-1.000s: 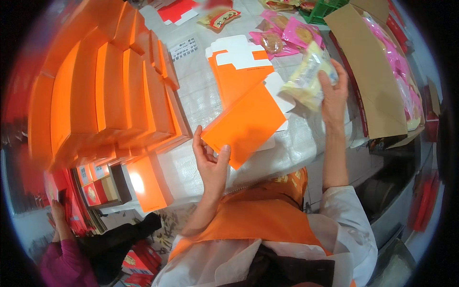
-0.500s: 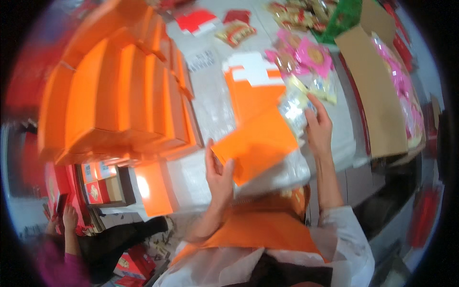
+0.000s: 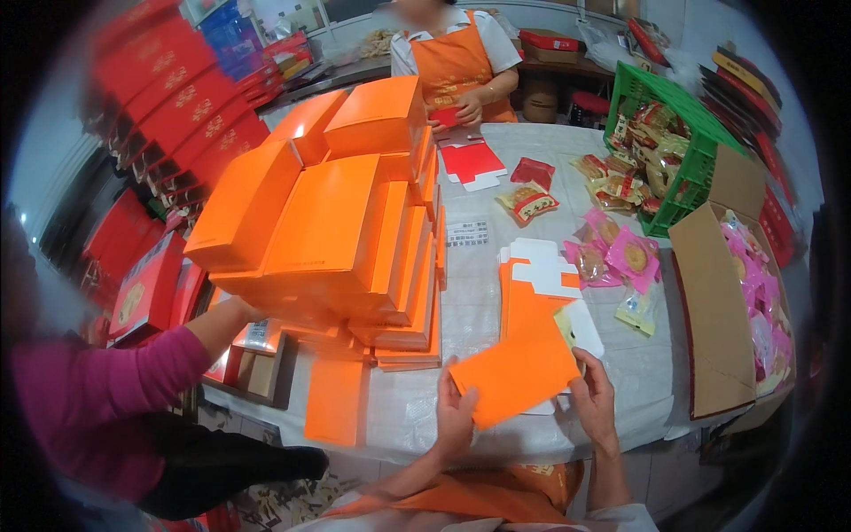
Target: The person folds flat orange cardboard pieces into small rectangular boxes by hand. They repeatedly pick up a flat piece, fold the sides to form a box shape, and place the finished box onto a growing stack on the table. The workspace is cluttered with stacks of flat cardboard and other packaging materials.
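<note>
An orange carton [image 3: 516,375] is held tilted above the near edge of the table. My left hand [image 3: 455,415] grips its left end, thumb on top. At the carton's right end, my right hand [image 3: 596,399] is closed with fingertips against the edge. A pale yellow packet [image 3: 565,326] shows beside the carton's far right corner, next to a white flap [image 3: 585,324]; whether it sits inside the carton I cannot tell. Just beyond lie flat orange carton blanks [image 3: 523,301] with white tabs. Pink-wrapped round cakes [image 3: 631,255] and a small clear-yellow packet [image 3: 636,312] lie to the right.
Stacked orange boxes [image 3: 324,222] rise at left, and a cardboard box [image 3: 722,328] of pink packets stands at right. Behind it, a green crate [image 3: 674,106] spills wrapped cakes. One co-worker [image 3: 456,66] stands across the table; another's purple sleeve [image 3: 133,377] reaches in from the left.
The view has tilted up, bringing the far co-worker into sight. My right hand has come from the clear packet to the carton's right end. The left co-worker's arm now reaches toward the stack.
</note>
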